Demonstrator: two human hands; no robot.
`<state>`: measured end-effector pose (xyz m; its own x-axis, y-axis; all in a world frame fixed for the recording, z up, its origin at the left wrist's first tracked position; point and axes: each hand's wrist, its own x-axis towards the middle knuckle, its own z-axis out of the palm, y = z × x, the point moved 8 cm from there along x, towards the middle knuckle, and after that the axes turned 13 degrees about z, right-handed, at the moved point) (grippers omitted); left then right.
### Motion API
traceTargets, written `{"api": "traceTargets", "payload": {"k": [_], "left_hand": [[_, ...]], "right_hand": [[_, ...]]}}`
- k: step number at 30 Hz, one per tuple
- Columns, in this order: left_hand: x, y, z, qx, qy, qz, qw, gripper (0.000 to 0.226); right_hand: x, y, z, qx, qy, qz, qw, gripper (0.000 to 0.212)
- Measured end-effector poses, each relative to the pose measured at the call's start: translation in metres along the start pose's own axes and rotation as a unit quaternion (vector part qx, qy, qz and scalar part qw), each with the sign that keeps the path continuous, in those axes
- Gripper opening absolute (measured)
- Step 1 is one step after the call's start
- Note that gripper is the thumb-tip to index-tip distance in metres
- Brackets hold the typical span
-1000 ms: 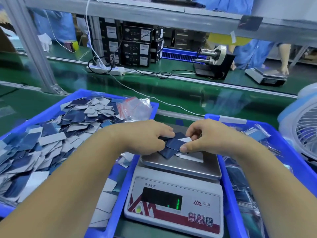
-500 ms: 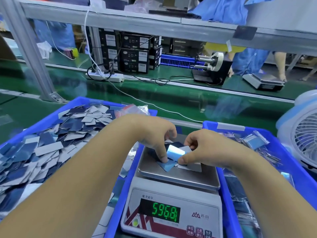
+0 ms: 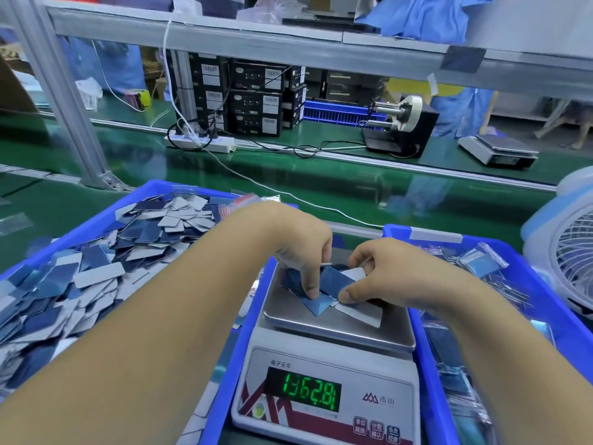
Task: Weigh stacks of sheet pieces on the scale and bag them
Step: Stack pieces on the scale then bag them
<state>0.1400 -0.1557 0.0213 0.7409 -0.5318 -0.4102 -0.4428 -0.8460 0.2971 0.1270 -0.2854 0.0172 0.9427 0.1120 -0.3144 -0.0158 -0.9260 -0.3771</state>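
Observation:
A white electronic scale point(image 3: 327, 377) stands between two blue bins, its steel pan point(image 3: 340, 326) carrying a loose stack of blue and white sheet pieces point(image 3: 333, 281). My left hand point(image 3: 301, 248) reaches down onto the pan, fingertips pressing on the blue pieces. From the right, my right hand point(image 3: 382, 271) pinches the stack between thumb and fingers. The green display point(image 3: 303, 393) is lit with digits. Part of the stack is hidden under both hands.
The left blue bin point(image 3: 96, 220) is heaped with loose blue and grey sheet pieces point(image 3: 96, 268). In the right blue bin point(image 3: 545, 297) lie filled clear bags point(image 3: 481, 261). A white fan point(image 3: 574, 252) stands at the right edge. Behind runs a green conveyor point(image 3: 288, 178).
Both hands stay on the stack over the pan, and my left fingers have pressed down further onto the pieces. The display reading has risen from 596.8 to 1362.8.

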Motion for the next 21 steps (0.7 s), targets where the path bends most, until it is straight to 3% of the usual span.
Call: {"api": "traceTargets", "payload": {"k": [5,8,15,21], "left_hand": [[-0.002,-0.004,0.002,-0.023,-0.001,0.001,1.000,0.056],[-0.004,-0.008,0.000,-0.042,0.042,0.005,0.998,0.051],[-0.014,-0.021,0.014,-0.192,0.122,0.051,0.973,0.049],[-0.020,-0.016,0.020,-0.173,0.120,0.101,0.972,0.031]], "right_hand": [[0.002,-0.003,0.003,0.007,-0.003,-0.017,1.000,0.040],[0.003,-0.003,0.003,0.030,-0.001,-0.029,0.999,0.039],[0.004,-0.007,0.005,0.071,-0.001,-0.057,0.996,0.035],[0.003,-0.014,0.003,0.158,-0.003,-0.087,0.984,0.030]]}}
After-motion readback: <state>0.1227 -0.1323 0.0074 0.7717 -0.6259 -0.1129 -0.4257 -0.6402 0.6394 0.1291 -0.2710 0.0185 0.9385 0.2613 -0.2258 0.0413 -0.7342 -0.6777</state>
